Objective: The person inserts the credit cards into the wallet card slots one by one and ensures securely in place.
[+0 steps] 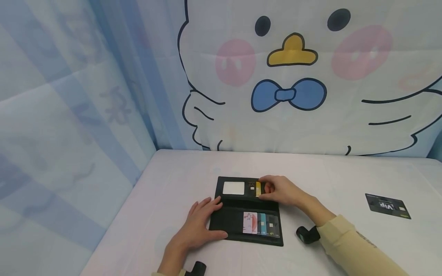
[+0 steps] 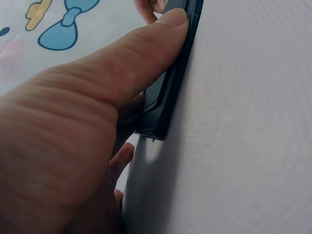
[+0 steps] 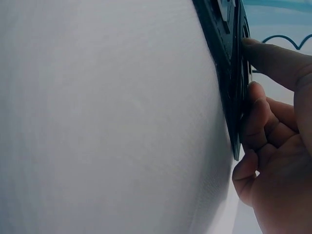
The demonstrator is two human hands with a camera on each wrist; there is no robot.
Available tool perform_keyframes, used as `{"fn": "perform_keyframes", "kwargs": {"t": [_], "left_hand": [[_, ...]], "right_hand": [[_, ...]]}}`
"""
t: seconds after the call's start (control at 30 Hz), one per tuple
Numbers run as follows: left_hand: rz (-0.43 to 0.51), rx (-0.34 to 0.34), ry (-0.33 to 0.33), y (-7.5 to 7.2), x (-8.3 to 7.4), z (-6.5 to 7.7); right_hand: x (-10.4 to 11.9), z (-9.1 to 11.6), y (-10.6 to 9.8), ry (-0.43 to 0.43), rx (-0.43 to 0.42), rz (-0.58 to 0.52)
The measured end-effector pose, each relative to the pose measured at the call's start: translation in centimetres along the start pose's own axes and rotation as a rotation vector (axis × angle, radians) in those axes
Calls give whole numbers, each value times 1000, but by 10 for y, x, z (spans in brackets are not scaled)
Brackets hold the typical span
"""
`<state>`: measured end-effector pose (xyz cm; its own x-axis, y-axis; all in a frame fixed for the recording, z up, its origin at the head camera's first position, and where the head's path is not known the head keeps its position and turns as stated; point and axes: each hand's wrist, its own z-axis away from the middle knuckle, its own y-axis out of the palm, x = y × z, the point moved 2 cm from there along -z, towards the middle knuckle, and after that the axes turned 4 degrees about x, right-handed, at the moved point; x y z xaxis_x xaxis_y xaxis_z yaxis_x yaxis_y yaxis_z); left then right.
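A black long wallet (image 1: 229,216) lies opened flat on the table. My left hand (image 1: 200,222) rests spread on its left edge; the thumb presses the lower panel's front edge, also seen in the left wrist view. My right hand (image 1: 281,189) is at the right end of the upper panel. Its thumb and index finger pinch a gold-edged card (image 1: 258,189) by its long ends. Left of it in that panel are a dark card (image 1: 250,188) and a white window (image 1: 233,188). The lower panel holds a pink floral card (image 1: 250,222), a blue card (image 1: 263,224) and dark cards (image 1: 273,225).
A black VIP card (image 1: 388,206) lies alone on the white-covered table (image 1: 328,172), to the right of the right forearm. Black wrist cameras (image 1: 307,234) sit by both wrists. A printed curtain (image 1: 293,130) hangs behind the table.
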<state>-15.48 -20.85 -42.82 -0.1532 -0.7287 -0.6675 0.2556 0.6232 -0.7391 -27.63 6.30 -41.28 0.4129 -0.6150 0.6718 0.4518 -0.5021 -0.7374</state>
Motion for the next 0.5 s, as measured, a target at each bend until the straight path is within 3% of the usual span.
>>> {"fn": "perform_keyframes", "kwargs": {"t": [0.5], "left_hand": [[21,5,15,1,2,0]], "right_hand": [[-11,21,-18,-18,-83,8]]}}
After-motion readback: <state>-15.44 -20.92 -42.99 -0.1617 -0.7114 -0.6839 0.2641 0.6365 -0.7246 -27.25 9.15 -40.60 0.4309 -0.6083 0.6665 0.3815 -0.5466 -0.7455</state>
